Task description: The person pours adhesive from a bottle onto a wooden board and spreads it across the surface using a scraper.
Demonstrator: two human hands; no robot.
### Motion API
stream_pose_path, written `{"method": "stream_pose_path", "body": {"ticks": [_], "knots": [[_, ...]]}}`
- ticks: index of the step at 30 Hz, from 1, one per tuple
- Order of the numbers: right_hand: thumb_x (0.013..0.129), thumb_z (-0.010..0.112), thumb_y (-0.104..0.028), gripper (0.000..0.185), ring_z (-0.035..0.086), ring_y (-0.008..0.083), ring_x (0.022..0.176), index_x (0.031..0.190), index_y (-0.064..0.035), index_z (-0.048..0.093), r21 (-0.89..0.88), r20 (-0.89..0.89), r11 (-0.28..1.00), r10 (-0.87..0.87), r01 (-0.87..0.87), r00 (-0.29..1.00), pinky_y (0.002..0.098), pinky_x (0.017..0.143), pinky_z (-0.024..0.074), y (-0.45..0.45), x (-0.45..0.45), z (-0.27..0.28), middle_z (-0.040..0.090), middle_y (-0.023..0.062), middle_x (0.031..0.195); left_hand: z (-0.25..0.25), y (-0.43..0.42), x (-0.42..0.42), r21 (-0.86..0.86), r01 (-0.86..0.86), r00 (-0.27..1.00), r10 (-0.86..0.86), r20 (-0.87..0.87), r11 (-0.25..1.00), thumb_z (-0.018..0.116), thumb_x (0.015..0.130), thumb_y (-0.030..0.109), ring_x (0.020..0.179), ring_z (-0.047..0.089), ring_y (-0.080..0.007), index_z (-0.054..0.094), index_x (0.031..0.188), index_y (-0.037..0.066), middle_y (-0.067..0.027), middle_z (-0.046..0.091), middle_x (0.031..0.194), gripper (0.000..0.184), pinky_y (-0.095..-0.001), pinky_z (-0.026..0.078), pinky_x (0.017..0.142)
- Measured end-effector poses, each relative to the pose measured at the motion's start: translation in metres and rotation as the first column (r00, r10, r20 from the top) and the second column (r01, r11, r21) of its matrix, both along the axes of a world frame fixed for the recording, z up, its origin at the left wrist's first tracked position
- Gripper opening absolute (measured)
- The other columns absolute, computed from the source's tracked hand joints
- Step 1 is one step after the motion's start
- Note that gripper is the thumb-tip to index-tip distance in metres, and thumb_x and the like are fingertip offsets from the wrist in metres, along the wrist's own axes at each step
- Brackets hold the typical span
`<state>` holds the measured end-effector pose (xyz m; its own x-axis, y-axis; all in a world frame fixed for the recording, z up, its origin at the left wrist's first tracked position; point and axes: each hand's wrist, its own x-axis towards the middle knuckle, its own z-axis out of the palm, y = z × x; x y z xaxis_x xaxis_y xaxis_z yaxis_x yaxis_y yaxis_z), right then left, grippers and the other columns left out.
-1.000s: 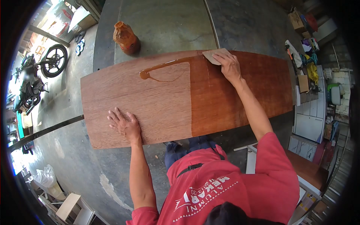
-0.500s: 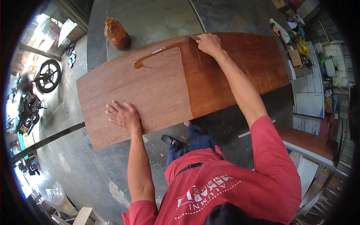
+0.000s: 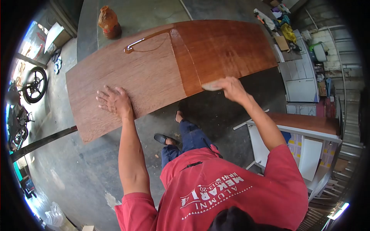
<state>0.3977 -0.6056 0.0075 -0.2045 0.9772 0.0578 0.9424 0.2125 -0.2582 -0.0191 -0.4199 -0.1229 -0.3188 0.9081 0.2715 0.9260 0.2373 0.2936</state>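
A large wooden panel (image 3: 127, 81) lies across the view, pale on its left part and covered with a shiny red-brown coat (image 3: 227, 46) on the right. A line of thick amber liquid (image 3: 148, 37) runs over the pale part near the far edge. My left hand (image 3: 115, 103) rests flat on the pale wood, fingers spread. At the panel's near edge, my right hand (image 3: 235, 91) grips a flat, pale spreader (image 3: 213, 85); its tip is at the edge of the coated area. A thin wet streak runs across the coat behind it.
A brown-stained plastic bottle (image 3: 108, 24) stands beyond the panel's far edge. A motorcycle (image 3: 34, 84) is at left. White cabinets (image 3: 304, 81) and cluttered items stand at right, with a brown-topped cabinet (image 3: 304, 123) near my right arm.
My right hand has drawn the spreader from the panel's far edge to its near edge. The left hand stays flat on the wood. The whole view has shifted somewhat.
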Motion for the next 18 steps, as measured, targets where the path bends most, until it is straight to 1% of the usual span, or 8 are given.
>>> {"method": "stream_pose_path", "body": {"ticks": [3,4,7,9,13,14,16,18], "knots": [[0.082,0.065,0.005,0.033,0.073,0.0374,0.096,0.109,-0.0084,0.079,-0.433,-0.098,0.898,-0.130,0.075,0.987,0.0451,0.082,0.0577,-0.032,-0.001,0.010,0.077,0.0166,0.104,0.000,0.000,-0.001,0.003,-0.002,1.000,0.002,-0.012,1.000,0.057,0.096,0.040,0.154,0.029,-0.0457,0.050,0.153,0.012,-0.0229,0.036,0.165,0.064,-0.0647,0.020,0.123],[0.082,0.065,0.005,0.033,0.073,0.0374,0.096,0.109,-0.0084,0.079,-0.423,-0.092,0.903,-0.124,0.074,0.988,0.0451,0.082,0.0577,-0.033,0.003,0.012,0.077,0.0166,0.104,-0.003,0.000,-0.002,0.012,-0.005,0.999,0.005,-0.041,1.000,0.058,0.095,0.039,0.153,0.031,-0.0455,0.050,0.153,0.013,-0.0231,0.037,0.164,0.064,-0.0648,0.022,0.123],[0.088,0.062,0.008,0.035,0.074,0.0340,0.104,0.116,-0.0057,0.077,-0.336,-0.301,0.910,-0.348,0.243,0.888,0.0392,0.088,0.0586,-0.005,0.019,0.027,0.076,0.0193,0.111,-0.003,0.000,-0.001,0.025,-0.011,1.000,0.012,-0.022,1.000,0.058,0.095,0.039,0.154,0.030,-0.0449,0.050,0.153,0.013,-0.0225,0.037,0.164,0.064,-0.0644,0.021,0.123],[0.091,0.061,0.005,0.033,0.073,0.0337,0.109,0.119,-0.0059,0.076,-0.182,-0.308,0.946,-0.313,0.268,0.898,0.0407,0.091,0.0575,0.032,0.046,0.021,0.076,0.0183,0.115,-0.004,0.000,-0.001,0.015,-0.015,0.999,0.016,-0.040,1.000,0.059,0.095,0.038,0.154,0.030,-0.0447,0.050,0.153,0.013,-0.0224,0.037,0.164,0.064,-0.0642,0.021,0.123],[0.094,0.061,-0.003,0.030,0.069,0.0352,0.111,0.120,-0.0079,0.075,0.082,-0.148,0.923,-0.362,0.376,0.920,0.0445,0.093,0.0547,0.127,0.081,0.001,0.075,0.0135,0.119,0.002,-0.001,0.000,-0.054,-0.008,0.999,0.006,-0.044,0.998,0.056,0.097,0.037,0.155,0.026,-0.0436,0.044,0.156,0.012,-0.0211,0.034,0.166,0.066,-0.0631,0.018,0.125],[0.094,0.061,-0.003,0.030,0.069,0.0352,0.111,0.120,-0.0079,0.075,0.073,-0.160,0.923,-0.363,0.377,0.918,0.0445,0.093,0.0547,0.147,0.090,-0.015,0.075,0.0135,0.119,0.003,0.000,0.001,-0.058,-0.009,0.998,0.005,-0.059,0.998,0.056,0.097,0.037,0.155,0.026,-0.0436,0.044,0.156,0.012,-0.0211,0.034,0.166,0.066,-0.0631,0.018,0.125],[0.091,0.059,-0.001,0.033,0.068,0.0359,0.108,0.117,-0.0106,0.076,0.401,0.018,0.849,-0.383,0.344,0.924,0.0473,0.091,0.0537,0.170,0.097,-0.050,0.075,0.0108,0.119,0.006,-0.002,0.001,-0.059,0.005,0.998,-0.009,-0.057,0.998,0.057,0.097,0.035,0.155,0.026,-0.0432,0.045,0.156,0.013,-0.0209,0.034,0.166,0.064,-0.0631,0.018,0.125],[0.090,0.057,0.000,0.035,0.067,0.0355,0.108,0.117,-0.0110,0.076,0.355,0.063,0.882,-0.354,0.311,0.933,0.0484,0.092,0.0530,0.165,0.076,-0.069,0.075,0.0102,0.119,0.008,-0.004,0.000,-0.070,0.006,0.998,-0.011,-0.067,0.998,0.058,0.096,0.033,0.155,0.027,-0.0437,0.045,0.156,0.012,-0.0211,0.034,0.166,0.064,-0.0635,0.018,0.124]]}}
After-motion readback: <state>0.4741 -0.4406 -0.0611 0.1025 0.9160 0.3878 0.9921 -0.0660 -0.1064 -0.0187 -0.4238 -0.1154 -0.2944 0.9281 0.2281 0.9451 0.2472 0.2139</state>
